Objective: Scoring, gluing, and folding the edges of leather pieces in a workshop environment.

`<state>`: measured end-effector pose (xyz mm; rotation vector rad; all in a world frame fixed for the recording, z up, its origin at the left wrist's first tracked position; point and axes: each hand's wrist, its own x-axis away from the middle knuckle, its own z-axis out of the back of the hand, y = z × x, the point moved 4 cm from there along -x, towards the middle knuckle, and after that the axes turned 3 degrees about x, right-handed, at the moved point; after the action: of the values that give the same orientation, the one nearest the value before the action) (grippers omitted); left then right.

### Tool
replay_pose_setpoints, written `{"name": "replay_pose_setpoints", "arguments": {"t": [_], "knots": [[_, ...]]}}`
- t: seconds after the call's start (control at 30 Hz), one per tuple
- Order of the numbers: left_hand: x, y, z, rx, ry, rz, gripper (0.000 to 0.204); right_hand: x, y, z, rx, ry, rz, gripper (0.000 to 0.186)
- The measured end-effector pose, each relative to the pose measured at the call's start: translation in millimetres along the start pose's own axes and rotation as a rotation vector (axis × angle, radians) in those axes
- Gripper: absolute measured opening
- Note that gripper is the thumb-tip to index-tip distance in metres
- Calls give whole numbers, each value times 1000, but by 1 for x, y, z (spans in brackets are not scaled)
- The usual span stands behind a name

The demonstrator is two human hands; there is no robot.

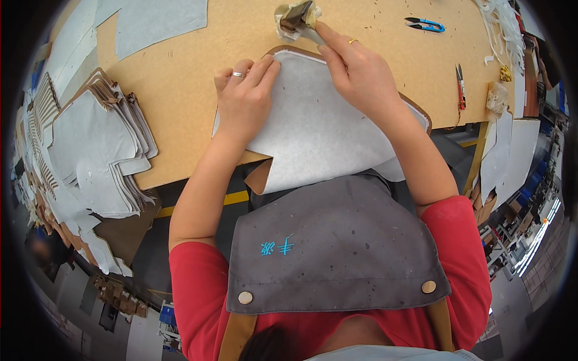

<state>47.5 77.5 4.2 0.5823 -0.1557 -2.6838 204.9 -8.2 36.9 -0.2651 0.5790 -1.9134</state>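
Observation:
A large grey-backed panel (319,126) with a brown, leather-like edge lies in front of me, its near part hanging over the table edge onto my lap. My left hand (245,99) is at its far left edge, fingers bent and pressed together on the rim. The thumb is mostly hidden. In my right hand (364,72) is the pale handle of a hammer-like tool (296,17), index finger stretched along it. The tool's dark head, partly wrapped in whitish material, is just beyond the panel's far edge, above the table.
Stacked grey-backed panels (96,150) cover the table's left side, with a grey sheet (159,24) at the far left. Blue thread snips (426,24) and a red-handled tool (461,87) lie to the right. White strips (503,27) hang at the far right.

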Motion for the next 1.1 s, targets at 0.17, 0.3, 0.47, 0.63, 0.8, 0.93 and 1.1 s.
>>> {"name": "replay_pose_setpoints", "arguments": {"t": [0.17, 0.3, 0.47, 0.63, 0.8, 0.93, 1.1], "knots": [[0, 4, 1, -39, 9, 32, 29, -6, -14, -9, 69, -52, 57, 39], [-2, 2, 1, -37, 3, 41, 30, -15, -13, -1, 97, -33, 76, 41], [-3, -1, -1, -53, 12, 21, 29, -5, -14, -7, 153, -52, 58, 41], [3, 2, -1, -68, -8, 21, 30, -3, -13, 2, 99, 38, 60, 42], [-1, 5, -1, -89, -29, 4, 33, 15, 1, -5, 66, -90, -23, 37], [12, -9, 12, -152, -142, 23, 35, 14, 25, 25, -140, 207, -51, 34], [49, -73, 39, -290, -202, 109, 33, 35, 72, 76, -114, 304, -243, 33]]}}
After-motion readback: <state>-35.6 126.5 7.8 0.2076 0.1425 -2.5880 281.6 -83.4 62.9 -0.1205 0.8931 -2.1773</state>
